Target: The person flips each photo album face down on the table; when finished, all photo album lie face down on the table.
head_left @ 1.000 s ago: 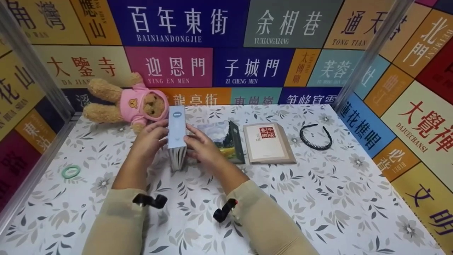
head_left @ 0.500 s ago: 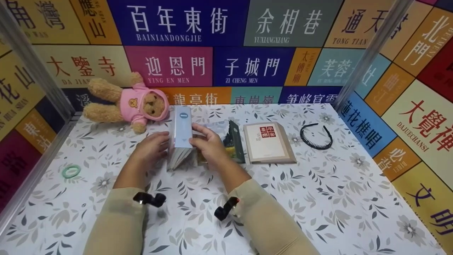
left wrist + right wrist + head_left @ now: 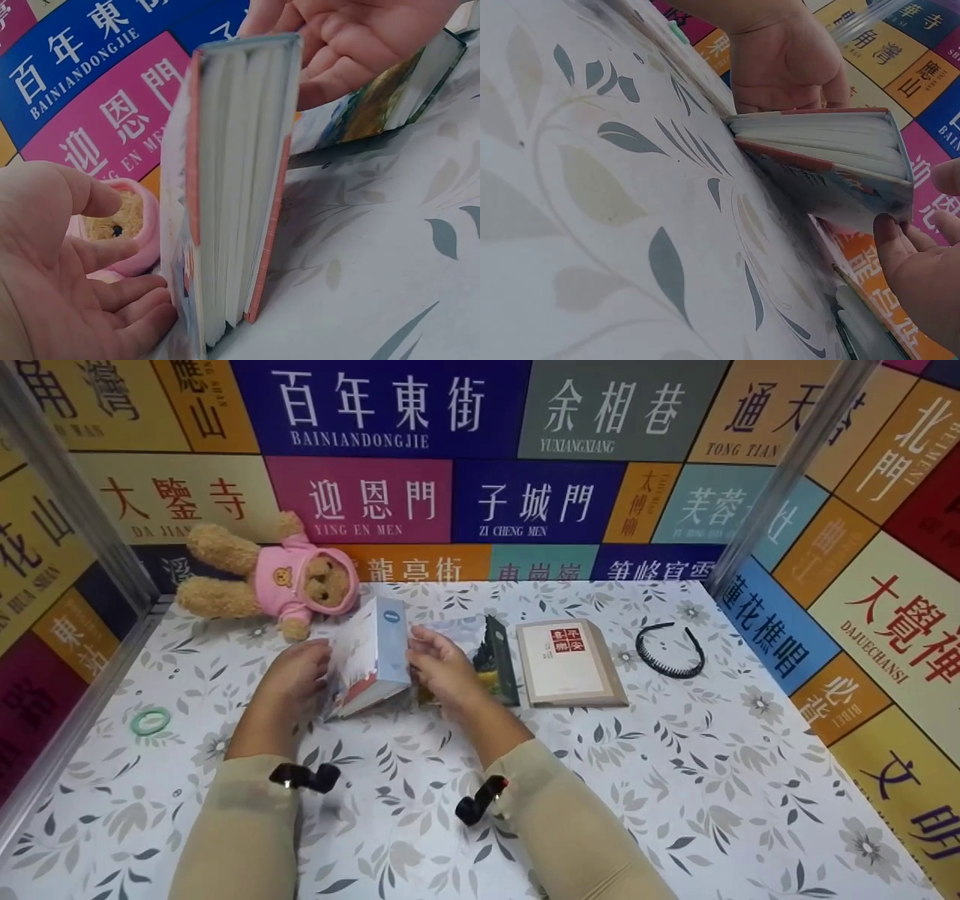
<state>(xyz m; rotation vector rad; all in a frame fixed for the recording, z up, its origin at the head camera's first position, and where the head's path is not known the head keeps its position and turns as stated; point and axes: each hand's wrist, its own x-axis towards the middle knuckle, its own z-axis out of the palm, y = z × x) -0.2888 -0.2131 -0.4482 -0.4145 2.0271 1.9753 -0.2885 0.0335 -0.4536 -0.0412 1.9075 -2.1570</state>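
Note:
A thick light-blue book (image 3: 375,652) stands tilted on the floral tablecloth, its spine up and to the right and its cover facing left. Its page edges (image 3: 236,187) fan out slightly in the left wrist view. My left hand (image 3: 289,679) is beside the cover with fingers loosely extended, fingertips right at its lower part. At the spine side, my right hand (image 3: 450,667) touches the book with its fingertips, the fingers not wrapped around it. Right behind that hand lies a book with a painted landscape cover (image 3: 491,664), partly hidden by it.
Left of the book, a teddy bear (image 3: 281,574) in a pink hoodie lies against the back wall. A beige book (image 3: 570,667) and a black headband (image 3: 670,652) lie to the right. A green ring (image 3: 150,722) is at the left.
The upright book has tilted to the right, so its cover now shows on the left. My left hand has moved left and a little away, while the right hand stays by the spine.

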